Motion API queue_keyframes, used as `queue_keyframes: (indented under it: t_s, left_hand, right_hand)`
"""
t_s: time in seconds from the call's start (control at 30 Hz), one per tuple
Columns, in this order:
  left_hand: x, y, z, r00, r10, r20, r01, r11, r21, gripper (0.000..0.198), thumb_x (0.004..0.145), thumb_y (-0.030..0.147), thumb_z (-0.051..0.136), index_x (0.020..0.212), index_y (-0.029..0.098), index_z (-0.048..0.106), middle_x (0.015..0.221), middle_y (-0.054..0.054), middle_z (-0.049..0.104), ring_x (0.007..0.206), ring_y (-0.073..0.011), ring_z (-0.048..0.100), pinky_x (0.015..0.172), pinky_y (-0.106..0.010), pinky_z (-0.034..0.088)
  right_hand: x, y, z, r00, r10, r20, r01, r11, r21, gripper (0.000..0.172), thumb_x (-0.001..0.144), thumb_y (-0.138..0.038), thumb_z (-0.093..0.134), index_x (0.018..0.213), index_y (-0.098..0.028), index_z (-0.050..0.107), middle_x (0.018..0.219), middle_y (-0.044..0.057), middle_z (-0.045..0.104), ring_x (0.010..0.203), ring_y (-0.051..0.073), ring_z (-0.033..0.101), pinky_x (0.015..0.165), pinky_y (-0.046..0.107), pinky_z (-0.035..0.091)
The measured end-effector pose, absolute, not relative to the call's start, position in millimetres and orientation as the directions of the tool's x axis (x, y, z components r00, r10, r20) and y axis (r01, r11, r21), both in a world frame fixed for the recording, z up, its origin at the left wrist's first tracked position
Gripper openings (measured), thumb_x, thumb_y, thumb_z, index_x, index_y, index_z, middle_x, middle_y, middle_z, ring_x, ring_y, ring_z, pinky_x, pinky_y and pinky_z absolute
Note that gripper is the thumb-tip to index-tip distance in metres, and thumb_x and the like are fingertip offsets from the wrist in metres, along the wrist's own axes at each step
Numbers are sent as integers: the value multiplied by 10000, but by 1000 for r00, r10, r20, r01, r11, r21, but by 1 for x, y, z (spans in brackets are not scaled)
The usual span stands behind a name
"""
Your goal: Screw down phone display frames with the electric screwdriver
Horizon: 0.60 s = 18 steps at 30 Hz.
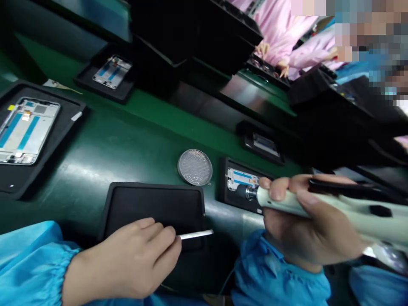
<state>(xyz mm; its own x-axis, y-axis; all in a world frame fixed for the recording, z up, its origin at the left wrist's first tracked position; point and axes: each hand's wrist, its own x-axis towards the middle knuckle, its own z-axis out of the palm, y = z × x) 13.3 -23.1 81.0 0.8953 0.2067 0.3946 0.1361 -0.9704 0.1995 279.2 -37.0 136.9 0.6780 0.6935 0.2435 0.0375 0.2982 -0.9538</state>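
My left hand [127, 255] is closed round a slim silver metal tool [196, 234] that looks like tweezers; only one blunt end sticks out. The hand is over the near edge of a black tray [156, 204], which has no phone part in it. On the right, my right hand [306, 225] grips a pale green electric screwdriver [338, 212], its dark tip pointing left. Beyond that tip, a phone frame [239, 176] with blue strips sits in another black tray [225, 193]. A round clear dish [195, 167] stands between the two trays; its small contents are blurred.
At the left, a phone frame [32, 127] lies in a black tray [63, 136]. Farther back, another frame [113, 71] sits in its tray. A small tray [261, 144] is at the back right. Dark boxes [191, 38] line the far side, with co-workers in pink sleeves [277, 25] beyond.
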Motion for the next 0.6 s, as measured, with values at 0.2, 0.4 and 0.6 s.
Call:
queue_keyframes:
  t_s: [0.2,0.4,0.6]
  left_hand:
    - [14,-22,87,929,133,344,65,-977,202,321,949,31,374,1169,72,604,931,-117,676,772,-213,630,697,-354,543]
    - [17,-21,93,945,83,315,44,-991,130,335,954,16,342,1172,47,595,927,-128,680,789,-217,639,702,-359,555]
    - [18,-21,95,950,57,306,23,-993,112,324,958,22,352,1167,45,598,898,-121,666,795,-215,632,706,-362,561]
  right_hand:
    - [285,-44,134,612,707,355,63,404,-912,214,600,-106,646,788,-201,690,567,-51,574,478,138,560,594,381,452]
    - [285,-46,138,593,688,418,98,453,-886,175,641,-95,633,771,-198,690,548,-51,552,469,133,557,531,357,412]
    - [288,-47,141,593,686,421,62,482,-874,198,624,-66,604,760,-191,676,581,-52,583,462,126,565,525,353,414]
